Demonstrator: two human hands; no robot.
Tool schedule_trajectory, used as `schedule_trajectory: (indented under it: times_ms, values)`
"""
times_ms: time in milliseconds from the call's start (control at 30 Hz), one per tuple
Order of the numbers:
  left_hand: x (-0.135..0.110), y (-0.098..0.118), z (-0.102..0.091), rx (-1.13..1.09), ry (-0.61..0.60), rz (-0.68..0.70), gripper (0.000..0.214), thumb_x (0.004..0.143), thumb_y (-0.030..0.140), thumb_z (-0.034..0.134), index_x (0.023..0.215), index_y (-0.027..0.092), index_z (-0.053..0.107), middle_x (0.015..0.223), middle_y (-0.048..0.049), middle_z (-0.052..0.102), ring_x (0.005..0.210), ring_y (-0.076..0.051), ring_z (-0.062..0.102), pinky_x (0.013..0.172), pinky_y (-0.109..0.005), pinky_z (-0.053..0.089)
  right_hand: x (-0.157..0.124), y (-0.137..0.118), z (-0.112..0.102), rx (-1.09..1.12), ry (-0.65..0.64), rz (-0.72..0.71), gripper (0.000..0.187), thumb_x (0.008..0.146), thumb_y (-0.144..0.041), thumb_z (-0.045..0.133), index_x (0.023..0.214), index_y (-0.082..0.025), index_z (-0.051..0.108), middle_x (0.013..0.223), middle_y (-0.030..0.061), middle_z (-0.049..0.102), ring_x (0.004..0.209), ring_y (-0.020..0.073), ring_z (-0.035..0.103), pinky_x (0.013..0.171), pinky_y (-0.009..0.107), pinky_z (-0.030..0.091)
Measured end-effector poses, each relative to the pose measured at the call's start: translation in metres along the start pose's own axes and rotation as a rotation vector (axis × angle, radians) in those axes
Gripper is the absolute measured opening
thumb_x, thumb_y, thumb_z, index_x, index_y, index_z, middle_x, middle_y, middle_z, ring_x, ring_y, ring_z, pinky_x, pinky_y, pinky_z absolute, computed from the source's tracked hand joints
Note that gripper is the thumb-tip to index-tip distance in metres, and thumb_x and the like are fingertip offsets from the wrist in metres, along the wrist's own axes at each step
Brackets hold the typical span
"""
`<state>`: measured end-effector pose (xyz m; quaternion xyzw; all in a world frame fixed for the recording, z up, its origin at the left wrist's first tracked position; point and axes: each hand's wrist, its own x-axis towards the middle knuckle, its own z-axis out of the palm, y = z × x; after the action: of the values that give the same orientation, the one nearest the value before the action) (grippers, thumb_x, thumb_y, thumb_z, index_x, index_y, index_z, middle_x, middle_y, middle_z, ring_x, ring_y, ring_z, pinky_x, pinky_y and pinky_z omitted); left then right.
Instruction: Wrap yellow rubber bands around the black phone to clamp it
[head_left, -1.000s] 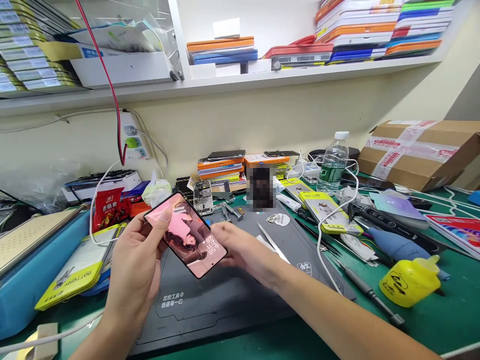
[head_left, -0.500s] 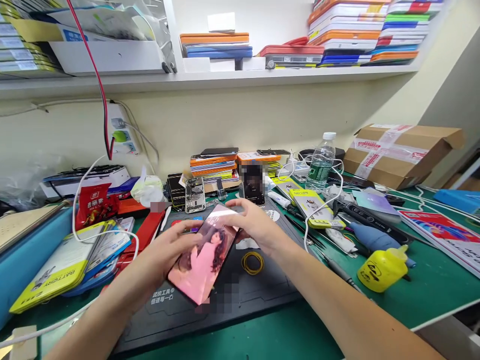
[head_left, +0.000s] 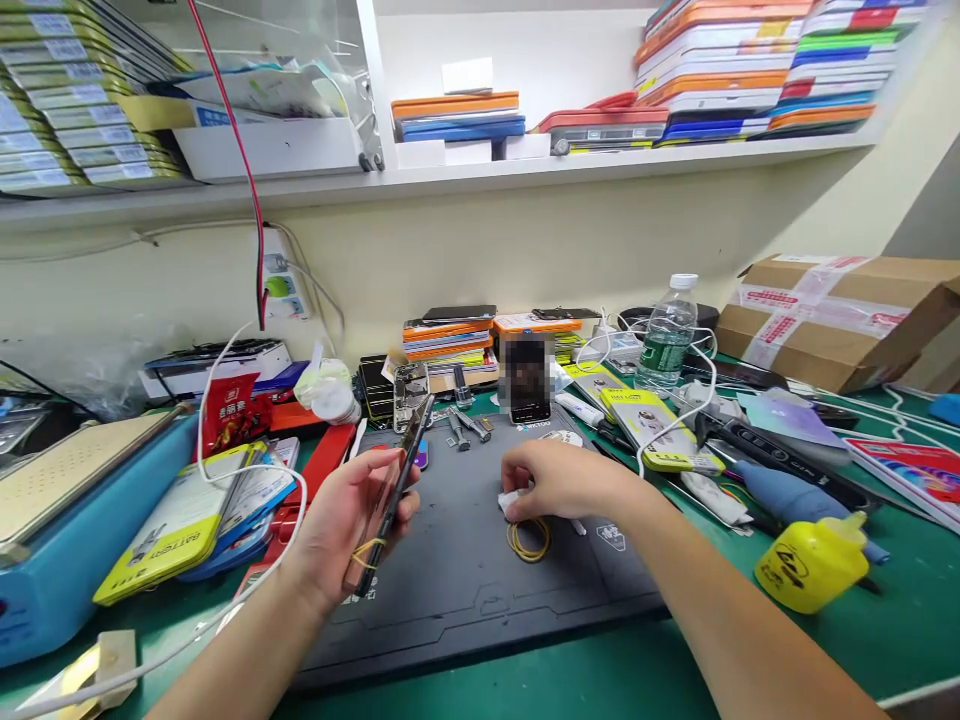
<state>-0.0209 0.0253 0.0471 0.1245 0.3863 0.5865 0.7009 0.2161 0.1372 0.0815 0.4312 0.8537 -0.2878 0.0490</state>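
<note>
Left hand [head_left: 330, 525], fingers clasping 1 tilted phone [head_left: 388, 513] near the left edge of the mat [head_left: 450, 550]; right hand [head_left: 559, 480], fingers pinching a white scrap [head_left: 512, 504].

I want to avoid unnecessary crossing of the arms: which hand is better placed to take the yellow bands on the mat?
Probably the right hand: it is close beside the bands, though it touches a white piece. The left hand is farther away and holds the phone.
</note>
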Motion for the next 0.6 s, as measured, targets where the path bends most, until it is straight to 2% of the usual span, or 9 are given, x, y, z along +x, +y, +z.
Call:
schedule_trajectory:
  times_ms: [67, 133, 267, 333, 433, 533, 600]
  values:
    - [0.000, 0.000, -0.001, -0.019, -0.068, 0.010, 0.023, 0.091, 0.027, 0.061, 0.109, 0.014, 0.060, 0.073, 0.0007, 0.055, 0.046, -0.008, 0.049, 0.038, -0.019, 0.044, 0.001, -0.001, 0.002, -0.019, -0.044, -0.013, 0.017, 0.078, -0.037, 0.073, 0.085, -0.022, 0.070, 0.087, 0.0003, 0.069, 0.075, 0.0175, 0.060, 0.060, 0.030, 0.037]
    - [-0.001, -0.002, 0.000, -0.045, -0.083, 0.016, 0.020, 0.095, 0.029, 0.056, 0.108, 0.013, 0.058, 0.074, 0.0005, 0.054, 0.046, -0.007, 0.049, 0.038, -0.018, 0.042, 0.001, -0.002, 0.002, -0.026, -0.054, -0.026, 0.018, 0.081, -0.041, 0.071, 0.087, -0.023, 0.071, 0.088, -0.0005, 0.070, 0.078, 0.0172, 0.062, 0.062, 0.030, 0.039]
    - [-0.003, -0.003, 0.001, -0.164, -0.178, 0.017, 0.020, 0.097, 0.027, 0.054, 0.111, 0.013, 0.055, 0.071, 0.0035, 0.049, 0.043, -0.005, 0.047, 0.035, -0.016, 0.040, -0.001, -0.003, -0.005, -0.034, 0.079, -0.046, 0.043, 0.079, -0.052, 0.073, 0.112, -0.025, 0.064, 0.114, 0.0016, 0.066, 0.093, 0.0191, 0.061, 0.071, 0.030, 0.042]
    - [-0.003, -0.003, -0.001, -0.217, -0.259, 0.025, 0.020, 0.096, 0.026, 0.056, 0.111, 0.013, 0.053, 0.070, 0.0053, 0.046, 0.041, -0.005, 0.046, 0.034, -0.016, 0.040, -0.004, -0.003, -0.007, -0.032, 0.051, -0.057, 0.037, 0.079, -0.049, 0.073, 0.105, -0.023, 0.064, 0.106, 0.0012, 0.068, 0.088, 0.0179, 0.062, 0.068, 0.030, 0.042]
    - [-0.004, -0.003, -0.005, -0.266, -0.384, 0.054, 0.020, 0.095, 0.025, 0.058, 0.110, 0.013, 0.051, 0.071, 0.0059, 0.045, 0.042, -0.005, 0.049, 0.033, -0.015, 0.040, -0.007, -0.002, -0.007, -0.042, -0.064, -0.041, 0.022, 0.076, -0.040, 0.074, 0.088, -0.022, 0.069, 0.089, -0.0009, 0.070, 0.077, 0.0166, 0.063, 0.059, 0.029, 0.040]
    - [-0.006, -0.002, -0.007, -0.298, -0.462, 0.085, 0.019, 0.098, 0.027, 0.053, 0.110, 0.012, 0.050, 0.071, 0.0054, 0.045, 0.045, -0.005, 0.051, 0.035, -0.013, 0.039, -0.006, 0.001, -0.003, -0.073, -0.069, -0.026, 0.021, 0.071, -0.032, 0.076, 0.089, -0.023, 0.070, 0.093, -0.0021, 0.071, 0.080, 0.0176, 0.064, 0.059, 0.029, 0.039]
    - [-0.006, -0.002, -0.007, -0.309, -0.479, 0.096, 0.018, 0.100, 0.027, 0.050, 0.109, 0.012, 0.050, 0.071, 0.0050, 0.045, 0.046, -0.004, 0.052, 0.035, -0.013, 0.039, -0.003, 0.003, 0.000, -0.083, -0.076, -0.036, 0.018, 0.072, -0.032, 0.075, 0.087, -0.024, 0.071, 0.092, -0.0022, 0.071, 0.080, 0.0173, 0.064, 0.060, 0.030, 0.039]
